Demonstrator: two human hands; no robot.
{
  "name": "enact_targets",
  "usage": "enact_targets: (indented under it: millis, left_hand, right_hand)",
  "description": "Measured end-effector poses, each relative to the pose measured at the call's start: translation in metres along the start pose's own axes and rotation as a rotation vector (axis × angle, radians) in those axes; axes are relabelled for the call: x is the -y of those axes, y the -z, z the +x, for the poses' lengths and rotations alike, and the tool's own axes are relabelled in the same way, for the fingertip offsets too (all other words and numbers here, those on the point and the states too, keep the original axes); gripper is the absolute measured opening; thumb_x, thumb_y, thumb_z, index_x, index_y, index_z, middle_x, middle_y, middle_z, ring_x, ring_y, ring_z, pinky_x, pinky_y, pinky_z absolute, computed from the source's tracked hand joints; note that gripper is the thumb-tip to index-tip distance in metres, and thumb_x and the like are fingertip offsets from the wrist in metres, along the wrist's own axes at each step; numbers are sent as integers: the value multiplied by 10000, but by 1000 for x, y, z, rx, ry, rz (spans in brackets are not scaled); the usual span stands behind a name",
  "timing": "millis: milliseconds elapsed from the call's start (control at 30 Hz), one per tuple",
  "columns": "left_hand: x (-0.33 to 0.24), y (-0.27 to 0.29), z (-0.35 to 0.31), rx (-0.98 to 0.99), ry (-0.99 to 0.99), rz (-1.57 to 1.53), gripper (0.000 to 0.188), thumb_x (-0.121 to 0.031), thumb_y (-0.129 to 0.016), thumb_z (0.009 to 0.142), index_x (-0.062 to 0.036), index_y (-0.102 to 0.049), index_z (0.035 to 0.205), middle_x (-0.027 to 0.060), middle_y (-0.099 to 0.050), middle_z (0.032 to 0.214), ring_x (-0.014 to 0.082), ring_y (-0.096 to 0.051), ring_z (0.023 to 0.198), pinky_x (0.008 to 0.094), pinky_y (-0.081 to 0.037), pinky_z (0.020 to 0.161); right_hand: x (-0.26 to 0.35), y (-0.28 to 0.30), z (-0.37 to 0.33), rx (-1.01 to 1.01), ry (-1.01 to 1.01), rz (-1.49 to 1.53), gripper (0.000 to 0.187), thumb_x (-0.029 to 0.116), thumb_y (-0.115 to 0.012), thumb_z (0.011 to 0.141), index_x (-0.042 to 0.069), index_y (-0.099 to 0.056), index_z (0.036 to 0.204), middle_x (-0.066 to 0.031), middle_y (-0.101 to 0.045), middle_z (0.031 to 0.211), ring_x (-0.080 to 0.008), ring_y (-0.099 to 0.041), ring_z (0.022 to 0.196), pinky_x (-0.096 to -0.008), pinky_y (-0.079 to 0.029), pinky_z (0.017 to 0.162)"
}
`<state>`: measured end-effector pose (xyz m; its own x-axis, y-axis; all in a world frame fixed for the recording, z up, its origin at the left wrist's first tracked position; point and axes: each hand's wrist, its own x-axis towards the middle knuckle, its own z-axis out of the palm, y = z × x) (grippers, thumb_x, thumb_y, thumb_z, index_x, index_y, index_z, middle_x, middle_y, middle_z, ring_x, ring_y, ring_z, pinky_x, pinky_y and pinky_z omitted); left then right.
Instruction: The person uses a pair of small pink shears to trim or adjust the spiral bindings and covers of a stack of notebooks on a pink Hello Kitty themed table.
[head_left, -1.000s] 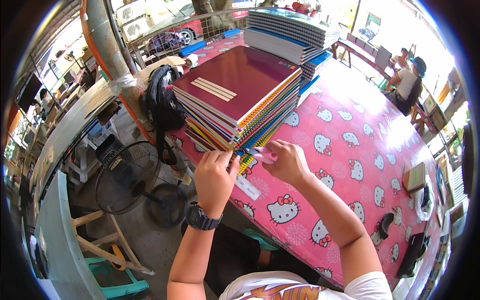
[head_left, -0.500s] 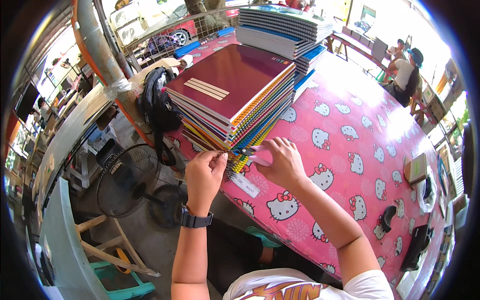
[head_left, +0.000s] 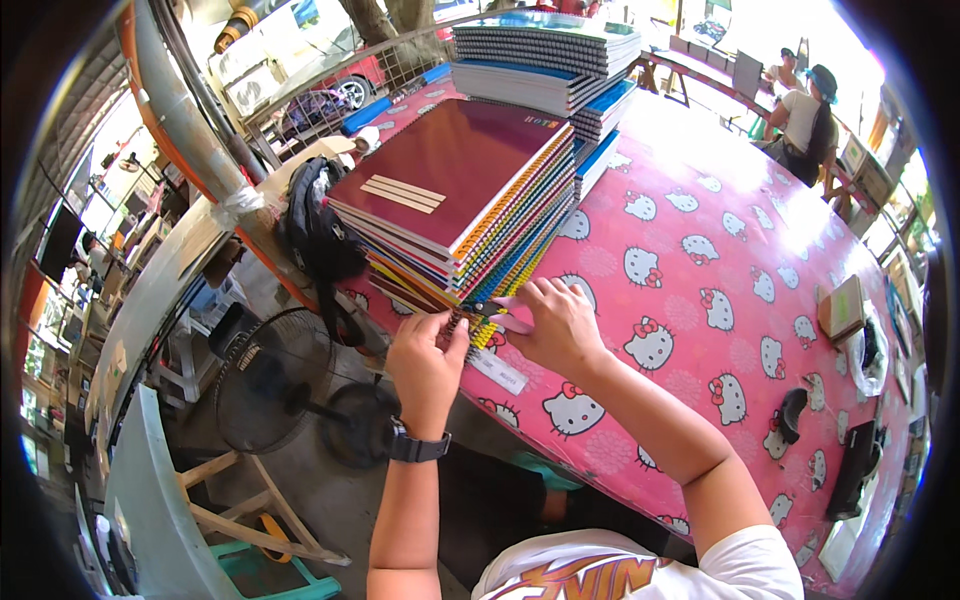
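Note:
A tall stack of spiral notebooks (head_left: 430, 190) with a maroon cover on top stands near the table's left edge, its colored coils facing right. At the stack's near lower corner my left hand (head_left: 422, 360) pinches a dark spiral coil (head_left: 455, 328), partly hidden by the fingers. My right hand (head_left: 562, 325) is closed around small pliers (head_left: 488, 309) with pale pink-purple handles, their dark jaws close to the left fingertips at the coil. Below them, yellow coils (head_left: 486, 332) and a white paper label (head_left: 498, 372) lie at the table edge.
The pink table (head_left: 660, 280) has a cartoon-cat cover. Behind rises another notebook stack (head_left: 545, 50). A black bag (head_left: 318, 215) hangs left, above a floor fan (head_left: 275, 380). A black stapler-like tool (head_left: 855, 470) and a small box (head_left: 840, 312) sit right. Two people sit far off.
The view has shifted slightly, so the table and stack appear a little displaced. Both hands remain at the stack's corner, with the left still pinching and the pliers still at the coil.

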<state>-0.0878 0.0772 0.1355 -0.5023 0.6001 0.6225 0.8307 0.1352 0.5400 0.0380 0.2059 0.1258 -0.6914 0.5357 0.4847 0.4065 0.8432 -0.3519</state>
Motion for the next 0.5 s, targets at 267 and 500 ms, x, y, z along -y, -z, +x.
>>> enact_targets:
  millis: [267,500]
  left_hand:
    - [5,-3,-4,-2,55,-23,150,-138,-682,783,-16,-671,868,100,-585,704,255,-576,635,370,-463,589]
    - [15,-3,-1,63,21,-54,164,-140,-676,798,5,-667,874,112,-604,725,249,-595,629,354,-469,582]
  right_hand:
    - [-4,2,5,180,-100,158,248,320,-713,745,87,-650,802,-84,-652,795,-274,-632,764,-407,-488,686]
    - [-14,9,-6,-26,31,-6,362,409,-684,758,90,-620,915,-89,-606,871,-260,-580,902,-405,-423,805]
